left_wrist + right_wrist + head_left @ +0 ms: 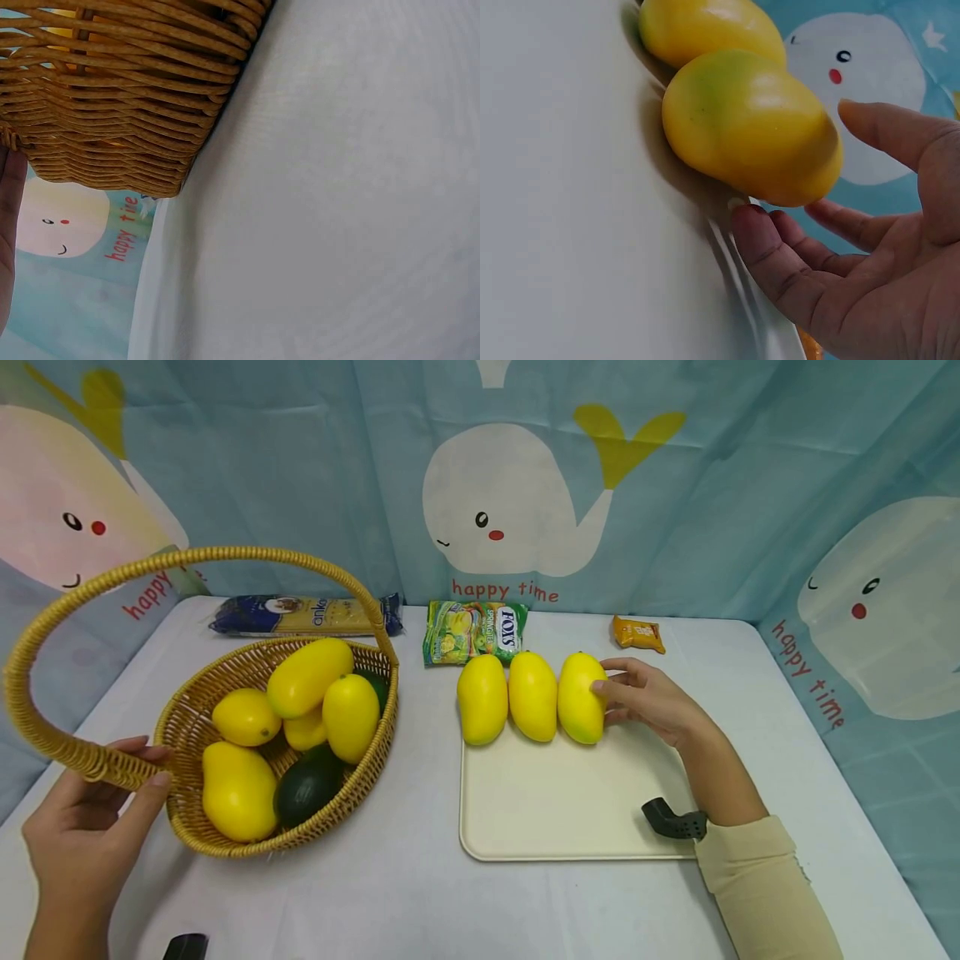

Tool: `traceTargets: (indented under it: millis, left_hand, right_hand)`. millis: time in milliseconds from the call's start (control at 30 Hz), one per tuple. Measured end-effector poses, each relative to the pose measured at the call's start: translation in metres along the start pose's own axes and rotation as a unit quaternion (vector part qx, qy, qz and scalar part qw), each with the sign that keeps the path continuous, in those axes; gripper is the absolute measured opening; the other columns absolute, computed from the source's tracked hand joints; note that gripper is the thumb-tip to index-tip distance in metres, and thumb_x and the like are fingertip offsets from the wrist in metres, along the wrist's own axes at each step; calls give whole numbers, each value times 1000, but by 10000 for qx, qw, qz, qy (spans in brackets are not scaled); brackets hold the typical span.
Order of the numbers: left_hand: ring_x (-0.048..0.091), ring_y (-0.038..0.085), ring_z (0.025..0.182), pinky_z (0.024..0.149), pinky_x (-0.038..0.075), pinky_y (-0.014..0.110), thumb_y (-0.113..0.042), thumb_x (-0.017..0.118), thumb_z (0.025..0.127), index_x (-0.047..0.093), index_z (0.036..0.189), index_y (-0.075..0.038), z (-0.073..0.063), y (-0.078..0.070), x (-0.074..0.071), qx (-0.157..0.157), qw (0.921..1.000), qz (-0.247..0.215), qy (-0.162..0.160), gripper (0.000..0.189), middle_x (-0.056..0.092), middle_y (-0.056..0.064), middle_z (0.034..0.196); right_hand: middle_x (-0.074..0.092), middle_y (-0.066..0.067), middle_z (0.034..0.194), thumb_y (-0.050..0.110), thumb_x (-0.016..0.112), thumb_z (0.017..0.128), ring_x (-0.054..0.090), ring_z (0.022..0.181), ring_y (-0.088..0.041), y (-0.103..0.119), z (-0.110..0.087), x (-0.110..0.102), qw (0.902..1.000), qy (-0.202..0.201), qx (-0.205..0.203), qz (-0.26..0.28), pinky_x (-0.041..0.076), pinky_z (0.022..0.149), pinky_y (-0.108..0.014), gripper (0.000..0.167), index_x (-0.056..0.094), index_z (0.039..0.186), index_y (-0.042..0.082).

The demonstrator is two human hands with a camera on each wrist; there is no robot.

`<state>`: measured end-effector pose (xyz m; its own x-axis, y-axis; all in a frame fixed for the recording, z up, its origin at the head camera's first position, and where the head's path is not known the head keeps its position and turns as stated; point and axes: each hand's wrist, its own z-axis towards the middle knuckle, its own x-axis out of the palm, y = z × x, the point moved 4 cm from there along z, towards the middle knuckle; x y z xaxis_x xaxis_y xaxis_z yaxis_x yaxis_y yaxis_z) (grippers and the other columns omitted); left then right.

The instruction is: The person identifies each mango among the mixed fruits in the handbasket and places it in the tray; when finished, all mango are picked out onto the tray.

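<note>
At the left, my left hand (pixel 93 818) holds the wicker basket (pixel 281 843) where its handle meets the rim, thumb in front and fingers behind. Inside the basket lie several yellow mangoes (pixel 240 793), a smaller lemon-like yellow fruit (pixel 246 717) and a dark green avocado-like fruit (pixel 309 785). Three yellow mangoes stand side by side along the far part of a cream tray (pixel 555 810). My right hand (pixel 648 697) is around the right side of the rightmost mango (pixel 581 697). In the right wrist view, its thumb stands off that mango (pixel 750 127), with the fingers spread close beneath.
Behind the basket lies a blue and yellow pasta packet (pixel 307 615). A green Fox's candy bag (pixel 476 633) lies behind the mangoes, and a small orange wrapped snack (pixel 638 634) at the back right. A whale-print curtain (pixel 360 485) closes the far side.
</note>
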<state>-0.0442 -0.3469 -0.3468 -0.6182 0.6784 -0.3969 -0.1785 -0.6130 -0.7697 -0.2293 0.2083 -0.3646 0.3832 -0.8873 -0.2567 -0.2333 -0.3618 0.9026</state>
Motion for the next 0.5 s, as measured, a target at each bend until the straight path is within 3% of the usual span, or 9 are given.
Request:
traceTargets:
  millis: [500]
  left_hand:
    - [66, 7, 101, 90, 48, 11, 23, 65, 81, 62, 122, 12, -1, -1, 0, 50, 10000, -74, -24, 43, 69, -2, 110]
  right_hand:
    - [44, -25, 137, 28, 65, 98, 62, 100, -32, 1, -3, -2, 9999, -60, -149, -30, 57, 90, -41, 70, 30, 152, 0]
